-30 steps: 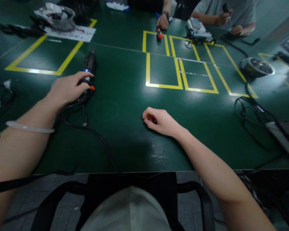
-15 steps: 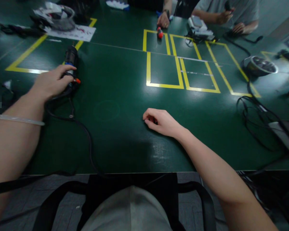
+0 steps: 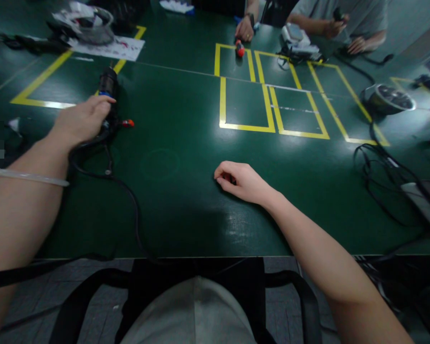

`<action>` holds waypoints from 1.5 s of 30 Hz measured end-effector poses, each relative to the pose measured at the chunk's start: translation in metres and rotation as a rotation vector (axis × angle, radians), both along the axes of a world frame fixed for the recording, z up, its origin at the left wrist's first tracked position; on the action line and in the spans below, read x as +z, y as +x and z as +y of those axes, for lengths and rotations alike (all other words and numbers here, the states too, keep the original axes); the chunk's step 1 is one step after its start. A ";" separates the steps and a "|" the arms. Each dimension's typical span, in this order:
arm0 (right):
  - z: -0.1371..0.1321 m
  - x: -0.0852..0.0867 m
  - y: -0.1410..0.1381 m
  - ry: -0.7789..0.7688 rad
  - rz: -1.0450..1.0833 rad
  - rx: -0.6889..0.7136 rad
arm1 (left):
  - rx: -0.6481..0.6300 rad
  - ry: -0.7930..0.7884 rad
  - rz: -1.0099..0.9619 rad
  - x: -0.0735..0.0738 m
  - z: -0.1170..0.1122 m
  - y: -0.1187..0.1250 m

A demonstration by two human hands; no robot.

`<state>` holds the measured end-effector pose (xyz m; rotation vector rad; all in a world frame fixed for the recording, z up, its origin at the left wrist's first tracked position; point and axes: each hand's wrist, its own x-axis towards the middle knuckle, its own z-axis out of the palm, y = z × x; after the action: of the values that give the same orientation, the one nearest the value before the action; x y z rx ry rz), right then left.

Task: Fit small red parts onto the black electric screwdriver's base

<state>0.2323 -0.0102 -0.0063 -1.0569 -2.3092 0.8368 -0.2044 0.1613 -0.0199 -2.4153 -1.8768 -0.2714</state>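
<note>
- One corded driver (image 3: 108,82) is in my left hand (image 3: 79,122); my fingers are clamped over its body, though their hold on the underside is hidden; its tip points away from me, near the yellow outline (image 3: 41,102) on the left.
- I cannot tell whether the driver touches the tabletop (image 3: 186,205) or is held just above it; if it is raised, a slack grip could let it drop or roll.
- Its cord (image 3: 137,222) bends round beneath my hand and runs to the near edge; a snag there, or a tug from my lap, could drag the driver askew.
- An orange-red piece (image 3: 128,123) juts out just beside the driver's lower end; whether it is fixed on, I cannot tell; a knock against it might twist the tool in my grip.
- My right hand (image 3: 243,181) rests on the tabletop, fingers curled loosely together; I see nothing in it, its palm being hidden; it steadies neither driver nor cord, so a slip would fall to the left alone.
- Beyond the tip, a filled bowl (image 3: 102,31) stands on printed paper (image 3: 131,48); a push too far forward could ruck the paper and shift the bowl.
</note>
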 end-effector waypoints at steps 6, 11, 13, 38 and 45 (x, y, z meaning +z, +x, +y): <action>0.000 0.000 0.000 0.013 -0.011 0.006 | 0.156 -0.108 -0.029 0.002 0.004 0.004; 0.001 0.001 -0.001 0.016 -0.019 0.004 | 0.088 -0.125 0.029 0.007 0.001 0.004; 0.001 0.001 -0.002 0.014 -0.019 0.002 | 0.079 -0.144 0.048 0.010 -0.006 0.010; 0.001 -0.004 -0.003 0.072 -0.003 -0.100 | -0.428 -0.061 0.105 0.024 -0.163 0.202; 0.004 -0.005 0.000 0.110 0.002 -0.135 | -0.475 -0.052 0.045 0.025 -0.168 0.211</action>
<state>0.2322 -0.0061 -0.0115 -1.1483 -2.2258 0.6511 0.0066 -0.0067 0.0047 -2.8459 -1.2823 -0.1905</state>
